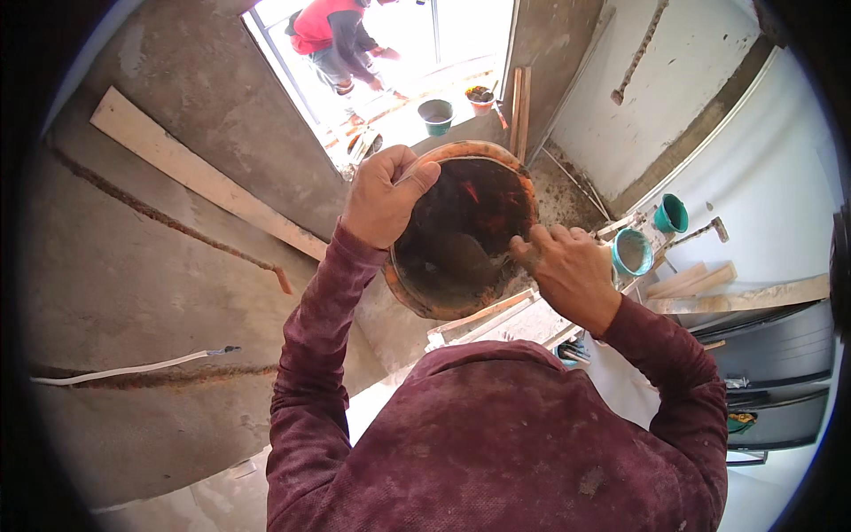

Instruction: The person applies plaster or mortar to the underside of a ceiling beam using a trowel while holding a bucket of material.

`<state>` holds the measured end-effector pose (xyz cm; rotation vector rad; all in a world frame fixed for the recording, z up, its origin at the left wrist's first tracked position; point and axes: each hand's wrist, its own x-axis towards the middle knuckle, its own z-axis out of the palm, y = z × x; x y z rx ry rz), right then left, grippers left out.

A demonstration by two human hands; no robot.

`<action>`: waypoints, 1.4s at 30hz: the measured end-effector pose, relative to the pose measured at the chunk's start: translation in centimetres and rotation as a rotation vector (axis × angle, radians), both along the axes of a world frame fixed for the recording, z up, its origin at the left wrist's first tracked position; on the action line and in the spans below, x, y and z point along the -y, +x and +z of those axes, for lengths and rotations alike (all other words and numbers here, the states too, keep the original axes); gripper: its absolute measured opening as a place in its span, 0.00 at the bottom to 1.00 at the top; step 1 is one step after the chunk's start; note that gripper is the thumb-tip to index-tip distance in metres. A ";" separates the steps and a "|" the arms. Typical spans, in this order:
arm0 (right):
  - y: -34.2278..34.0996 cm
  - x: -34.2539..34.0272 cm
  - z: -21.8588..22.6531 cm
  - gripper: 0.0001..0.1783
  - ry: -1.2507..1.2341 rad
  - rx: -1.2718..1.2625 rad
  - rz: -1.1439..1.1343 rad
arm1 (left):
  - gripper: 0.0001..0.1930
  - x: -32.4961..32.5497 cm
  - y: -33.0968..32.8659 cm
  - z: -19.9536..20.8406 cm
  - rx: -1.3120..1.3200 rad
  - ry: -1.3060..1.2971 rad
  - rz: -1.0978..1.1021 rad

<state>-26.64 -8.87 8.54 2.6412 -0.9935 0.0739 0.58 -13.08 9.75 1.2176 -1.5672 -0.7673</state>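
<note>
My left hand (383,197) is closed on the upper left rim of an orange bucket (409,297), thumb over the edge. The bucket is tilted, so its dark, dirty inside faces me. A greyish rounded patch shows low inside it; I cannot tell whether this is mortar or a tool. My right hand (572,273) is closed at the bucket's right side, with its fingertips reaching over the opening. Whatever those curled fingers hold is hidden.
Beyond a window opening, a person in a red vest (324,27) bends near a green bucket (435,117) and an orange bucket (480,99). Two teal buckets (631,252) stand on planks at right. A long board (204,173) leans on the left wall, above a white cable (133,371).
</note>
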 end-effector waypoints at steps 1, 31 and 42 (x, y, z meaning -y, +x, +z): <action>-0.4 0.0 0.0 0.16 -0.015 -0.013 -0.025 | 0.20 0.1 0.0 -0.1 -0.006 0.002 -0.009; -12.7 -7.2 10.5 0.24 0.364 0.739 -0.377 | 0.12 1.6 -3.9 -8.7 -0.690 0.076 0.165; -14.3 -15.0 32.7 0.16 -0.324 0.613 -0.613 | 0.10 2.3 -11.3 -16.4 -0.695 0.308 0.078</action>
